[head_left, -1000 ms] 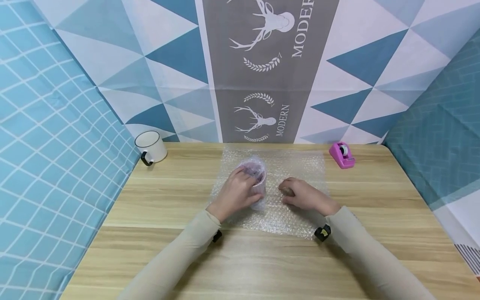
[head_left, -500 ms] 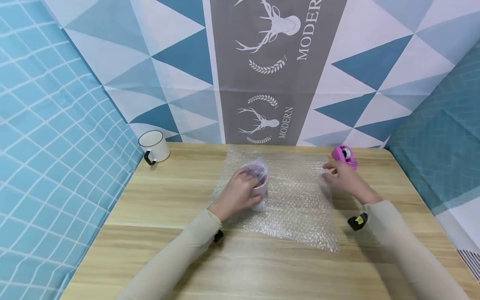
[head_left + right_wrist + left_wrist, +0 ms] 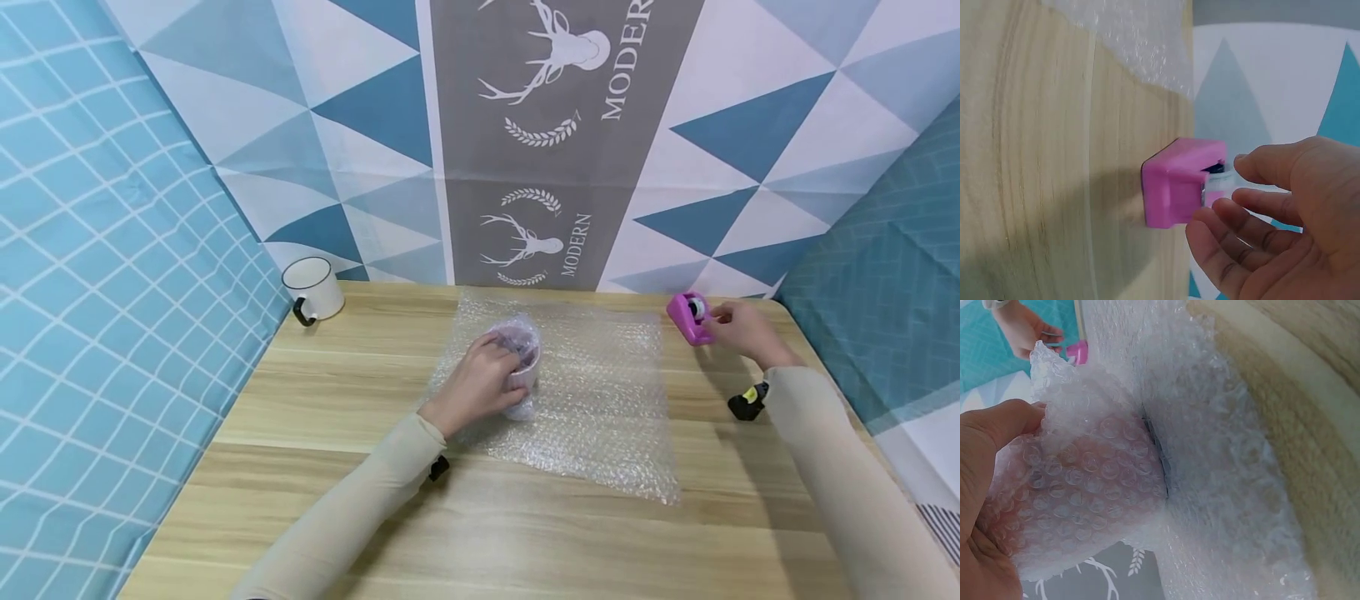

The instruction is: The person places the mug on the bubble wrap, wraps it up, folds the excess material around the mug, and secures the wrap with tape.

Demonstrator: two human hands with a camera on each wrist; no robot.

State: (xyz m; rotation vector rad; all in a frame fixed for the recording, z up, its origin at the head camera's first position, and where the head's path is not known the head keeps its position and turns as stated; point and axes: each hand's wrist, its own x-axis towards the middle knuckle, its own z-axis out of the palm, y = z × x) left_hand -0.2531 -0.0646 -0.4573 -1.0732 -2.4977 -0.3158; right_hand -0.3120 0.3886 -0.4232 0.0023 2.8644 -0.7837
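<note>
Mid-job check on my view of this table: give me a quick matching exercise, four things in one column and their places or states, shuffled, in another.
Things
1. white mug
2. tape dispenser
3. bubble-wrap sheet
4. bubble-wrapped object

Places or states
A. spread out across the table
B. held by the left hand
C. pink, right by the right hand
D. upright, at the back left

Pairs: 1-D, 2-C, 3-A, 4-B

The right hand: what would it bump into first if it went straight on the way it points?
Most likely the pink tape dispenser, just ahead of the right hand. Whether its fingertips touch it, I can't tell.
</note>
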